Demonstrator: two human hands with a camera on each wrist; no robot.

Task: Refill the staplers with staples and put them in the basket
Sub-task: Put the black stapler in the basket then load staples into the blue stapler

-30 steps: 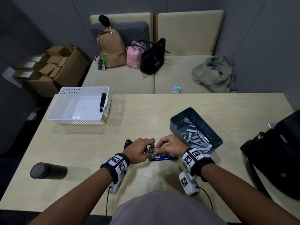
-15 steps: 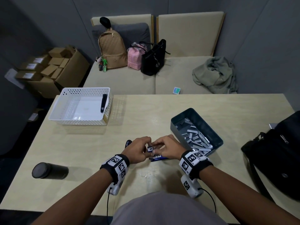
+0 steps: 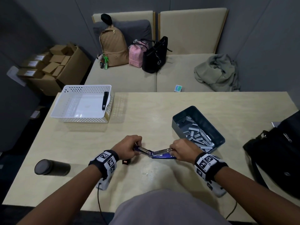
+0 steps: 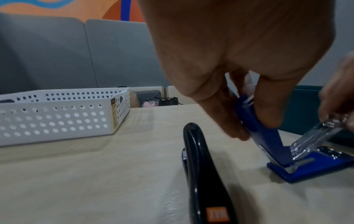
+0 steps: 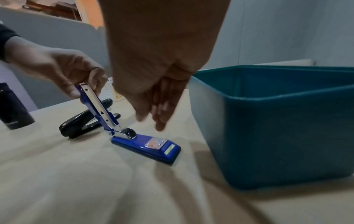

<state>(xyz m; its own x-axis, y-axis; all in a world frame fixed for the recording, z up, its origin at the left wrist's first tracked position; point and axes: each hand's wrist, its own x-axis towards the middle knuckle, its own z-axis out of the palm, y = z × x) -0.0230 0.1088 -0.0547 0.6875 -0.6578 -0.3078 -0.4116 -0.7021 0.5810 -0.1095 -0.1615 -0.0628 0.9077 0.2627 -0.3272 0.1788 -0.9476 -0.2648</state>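
The left hand and right hand are drawing apart, swinging the blue stapler open, its top cover tilting up leftward and the metal magazine lifting rightward.

- black stapler has an orange square logo near its end, too blurry to read
- wristbands just show black-and-white square code markers, no actual words

Dim, even overhead light — soft shadows, faint glare on the table, blurred wrist views, bowed wide-angle edges.
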